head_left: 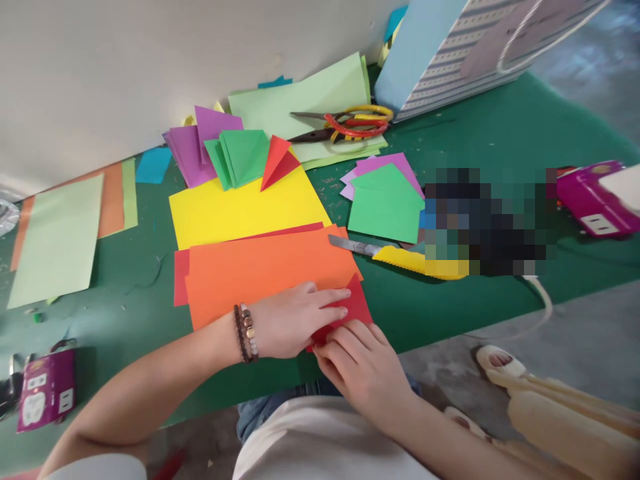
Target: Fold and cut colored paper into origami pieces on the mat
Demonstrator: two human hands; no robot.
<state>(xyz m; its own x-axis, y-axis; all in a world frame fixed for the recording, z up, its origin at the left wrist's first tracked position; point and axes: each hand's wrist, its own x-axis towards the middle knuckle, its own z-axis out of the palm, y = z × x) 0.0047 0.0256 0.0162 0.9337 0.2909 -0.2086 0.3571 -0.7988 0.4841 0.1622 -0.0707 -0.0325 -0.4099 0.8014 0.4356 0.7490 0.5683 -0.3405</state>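
Observation:
A piece of red paper [359, 303] lies at the front of the table, partly over a stack of orange paper [260, 267] and partly under my hands. My left hand [295, 319] rests across the red paper with its fingers stretched and slightly apart. Close beside it, my right hand [363, 363] has its fingers curled on the near edge of the paper, thumb tucked close. A yellow-handled utility knife [420, 259] lies just beyond, blade tip over the orange stack. Behind sit yellow paper [245, 210] and folded green pieces [245, 157], with a folded red piece [280, 163].
Scissors [350, 123] lie on pale green sheets [300, 100] at the back. A blue paper bag [430, 60] stands back right. Purple boxes sit at right [600, 200] and left [47, 390]. A pixelated dark patch hides something right of the knife. Another person's feet [500, 363] show below right.

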